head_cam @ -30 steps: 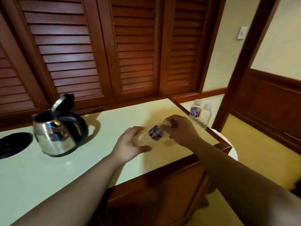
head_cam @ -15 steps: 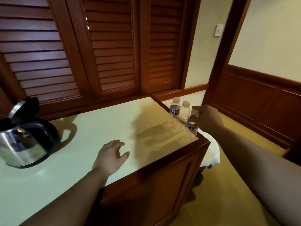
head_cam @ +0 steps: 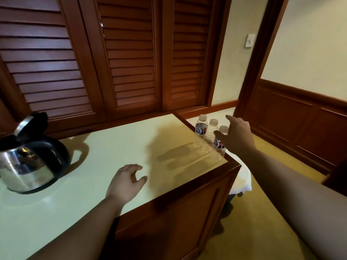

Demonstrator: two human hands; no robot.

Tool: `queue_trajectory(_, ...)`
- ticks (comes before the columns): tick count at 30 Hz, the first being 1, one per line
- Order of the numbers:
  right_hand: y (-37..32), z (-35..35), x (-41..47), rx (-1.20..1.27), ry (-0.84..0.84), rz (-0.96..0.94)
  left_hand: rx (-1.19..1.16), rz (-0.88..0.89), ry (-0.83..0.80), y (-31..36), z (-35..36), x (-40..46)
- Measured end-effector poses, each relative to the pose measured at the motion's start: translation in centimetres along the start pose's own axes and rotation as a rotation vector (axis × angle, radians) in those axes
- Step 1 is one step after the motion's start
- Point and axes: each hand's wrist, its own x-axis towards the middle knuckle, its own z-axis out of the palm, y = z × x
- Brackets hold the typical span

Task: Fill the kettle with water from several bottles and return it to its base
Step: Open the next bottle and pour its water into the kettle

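Item one, at the far left: the kettle, a squat steel body with a dark handle and dark foot ring, is stood on the pale countertop with its hinged lid tipped back and upright, so the mouth is left open, a position judged to suit pouring from above. Its base is not seen in the head view, so the kettle is taken to be off it. Item two, near the front edge of the countertop: the left hand is held low over or on the surface, fingers loosely curled and spread, nothing grasped; contact with the top cannot be told. It is judged to be idle and kept ready to steady a bottle. Item three, beyond the counter's right corner, on a lower white-covered surface: three small clear water bottles with pale caps and dark labels are stood upright in a close row, touching or nearly so. Item four: the right hand is stretched out just beside the nearest bottle, fingers extended and spread, nothing gripped; whether the thumb touches that bottle cannot be told. The water level in the kettle is hidden.
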Motion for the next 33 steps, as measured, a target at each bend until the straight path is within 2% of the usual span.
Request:
queue_trajectory(5,-3.8,0.3,-4.4,-0.081,0.018,-0.233,-0.146,0.002,-0.047,-0.3,-1.2,-0.3)
queue_trajectory(13,-14.9,8.4,-13.2,0.122,-0.298,-0.424,-0.156,0.046,0.029,-5.1,-9.5,-5.6)
queue_trajectory(19,-26.2,15.9,-20.0,0.198,-0.537,-0.584,-0.218,-0.059,0.186,-11.8,-18.2,-12.4)
queue_trajectory(25,-36.4,21.5,-26.4,0.218,-0.679,-0.747,-0.071,-0.171,0.380,-17.7,-26.0,-19.4)
queue_trajectory(29,-40.7,24.5,-29.5,0.216,-0.700,-0.918,0.033,-0.306,0.495,-21.4,-29.3,-23.5)
queue_trajectory(33,-41.6,26.3,-31.4,0.172,-0.641,-0.983,0.052,-0.426,0.634,-23.7,-31.2,-27.5)
